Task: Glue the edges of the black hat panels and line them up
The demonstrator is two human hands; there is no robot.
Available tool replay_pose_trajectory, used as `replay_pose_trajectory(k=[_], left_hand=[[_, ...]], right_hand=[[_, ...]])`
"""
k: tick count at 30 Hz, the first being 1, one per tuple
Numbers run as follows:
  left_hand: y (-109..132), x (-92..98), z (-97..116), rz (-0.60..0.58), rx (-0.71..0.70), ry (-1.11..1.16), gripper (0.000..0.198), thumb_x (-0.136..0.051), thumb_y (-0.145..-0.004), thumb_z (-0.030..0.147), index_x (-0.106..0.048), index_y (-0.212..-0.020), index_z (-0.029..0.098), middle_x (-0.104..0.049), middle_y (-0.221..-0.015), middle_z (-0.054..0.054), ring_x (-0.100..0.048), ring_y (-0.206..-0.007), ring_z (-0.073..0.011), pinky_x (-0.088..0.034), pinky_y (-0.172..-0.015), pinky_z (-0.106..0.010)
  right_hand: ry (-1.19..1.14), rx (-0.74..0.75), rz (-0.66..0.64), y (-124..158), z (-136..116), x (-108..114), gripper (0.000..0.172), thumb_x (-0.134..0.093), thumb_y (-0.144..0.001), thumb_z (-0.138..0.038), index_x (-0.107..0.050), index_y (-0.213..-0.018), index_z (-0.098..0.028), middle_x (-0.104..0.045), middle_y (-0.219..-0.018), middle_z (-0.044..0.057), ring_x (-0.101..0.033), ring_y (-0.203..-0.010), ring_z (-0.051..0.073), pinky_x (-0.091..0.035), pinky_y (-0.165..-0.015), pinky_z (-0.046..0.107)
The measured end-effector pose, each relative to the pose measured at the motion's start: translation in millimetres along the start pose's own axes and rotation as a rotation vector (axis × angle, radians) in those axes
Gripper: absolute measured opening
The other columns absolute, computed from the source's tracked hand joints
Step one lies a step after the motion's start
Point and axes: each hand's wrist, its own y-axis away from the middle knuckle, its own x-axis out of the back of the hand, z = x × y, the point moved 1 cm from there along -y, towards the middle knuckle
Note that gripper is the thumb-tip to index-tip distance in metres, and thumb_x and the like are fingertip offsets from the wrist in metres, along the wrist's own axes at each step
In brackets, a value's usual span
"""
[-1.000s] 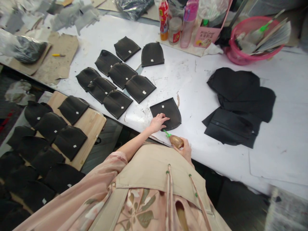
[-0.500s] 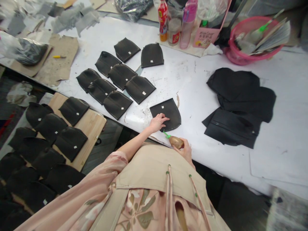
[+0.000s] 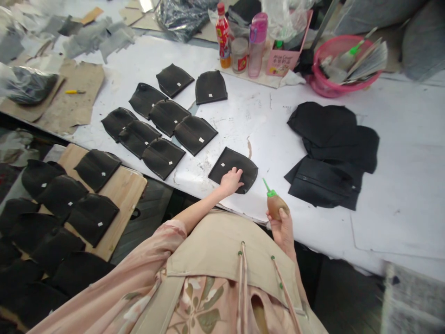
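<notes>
My left hand [image 3: 232, 181] lies with its fingers spread on a flat black fabric piece [image 3: 224, 168] near the table's front edge. That piece has a curved side and a small white tag. In my right hand [image 3: 282, 226] is a squeeze bottle [image 3: 277, 205] of brownish liquid, with its thin green nozzle [image 3: 266, 184] tilted up and apart from the fabric. Left of these, several similar tagged black pieces [image 3: 169, 117] lie partly overlapping on the white tabletop. To the right is a loose pile of black fabric pieces [image 3: 323, 181].
A wooden board [image 3: 130, 185] at lower left carries more black pieces. Along the back stand a red-labelled drink bottle [image 3: 223, 39], a jar [image 3: 239, 55], a pink bottle [image 3: 257, 46], a pink box [image 3: 282, 62] and a pink basket [image 3: 323, 86]. A yellow cutter [image 3: 73, 92] lies on cardboard.
My right hand has drawn the squeeze bottle away from the fabric edge, to the right, and its nozzle now points up. The black piece has turned slightly under my left hand.
</notes>
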Motion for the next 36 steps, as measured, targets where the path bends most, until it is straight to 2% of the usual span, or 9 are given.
replay_pose_trajectory(k=[2, 5, 8, 11, 17, 26, 36], left_hand=[[-5.6, -1.2, 10.8, -0.039, 0.012, -0.021, 0.043, -0.063, -0.085, 0.042, -0.046, -0.117, 0.018, -0.057, -0.110, -0.010, -0.063, -0.095, -0.0243, -0.051, -0.073, -0.030], [-9.5, -3.4, 20.3, -0.055, 0.020, -0.012, 0.042, -0.057, -0.089, 0.044, -0.043, -0.117, 0.016, -0.061, -0.106, -0.011, -0.066, -0.091, -0.0248, -0.050, -0.070, -0.031], [-8.8, -4.3, 19.8, -0.041, 0.015, 0.017, 0.041, -0.055, -0.090, 0.043, -0.042, -0.116, 0.016, -0.063, -0.106, -0.011, -0.067, -0.090, -0.0249, -0.050, -0.069, -0.030], [-6.2, -2.5, 12.4, -0.044, -0.029, 0.063, 0.041, -0.056, -0.088, 0.044, -0.041, -0.115, 0.017, -0.063, -0.108, -0.011, -0.066, -0.093, -0.0252, -0.049, -0.071, -0.031], [-0.7, 1.6, 0.8, -0.115, -0.070, 0.156, 0.051, -0.065, -0.080, 0.048, -0.042, -0.114, 0.019, -0.063, -0.108, -0.010, -0.066, -0.096, -0.0248, -0.049, -0.073, -0.030], [0.5, -1.9, 7.4, -0.074, -0.047, 0.096, 0.050, -0.065, -0.081, 0.044, -0.040, -0.117, 0.019, -0.060, -0.113, -0.010, -0.064, -0.099, -0.0246, -0.050, -0.075, -0.030], [1.6, -1.3, 9.4, -0.097, -0.015, 0.090, 0.050, -0.066, -0.082, 0.043, -0.040, -0.117, 0.019, -0.059, -0.112, -0.011, -0.064, -0.099, -0.0245, -0.049, -0.077, -0.030]], right_hand=[[-0.044, 0.030, 0.018, 1.3, -9.0, 1.9, 0.039, -0.051, -0.084, -0.050, -0.051, -0.110, -0.021, -0.065, -0.102, 0.010, -0.063, -0.073, 0.020, -0.050, -0.057, 0.032], [-0.025, 0.056, 0.094, 8.6, -13.4, 2.9, 0.041, -0.063, -0.077, -0.047, -0.050, -0.107, -0.022, -0.065, -0.101, 0.008, -0.063, -0.072, 0.018, -0.050, -0.056, 0.029], [0.115, 0.077, 0.212, 19.1, -5.7, 2.8, 0.055, -0.080, -0.062, -0.041, -0.051, -0.102, -0.020, -0.065, -0.098, 0.008, -0.064, -0.079, 0.020, -0.052, -0.061, 0.031], [0.239, 0.056, 0.222, 26.9, 7.3, 2.1, 0.062, -0.082, -0.057, -0.043, -0.052, -0.104, -0.018, -0.066, -0.097, 0.010, -0.065, -0.083, 0.022, -0.054, -0.071, 0.035], [0.447, 0.130, 0.208, 26.1, 20.8, 2.4, 0.064, -0.078, -0.061, -0.049, -0.052, -0.109, -0.017, -0.064, -0.099, 0.010, -0.062, -0.079, 0.020, -0.053, -0.071, 0.035], [0.689, 0.276, 0.171, 16.3, 25.5, 2.4, 0.058, -0.073, -0.068, -0.051, -0.055, -0.112, -0.018, -0.063, -0.102, 0.008, -0.061, -0.085, 0.022, -0.052, -0.077, 0.037], [0.859, 0.490, 0.160, 23.6, 24.2, 0.9, 0.052, -0.068, -0.076, -0.049, -0.055, -0.116, -0.019, -0.062, -0.104, 0.008, -0.060, -0.089, 0.022, -0.052, -0.080, 0.036]])
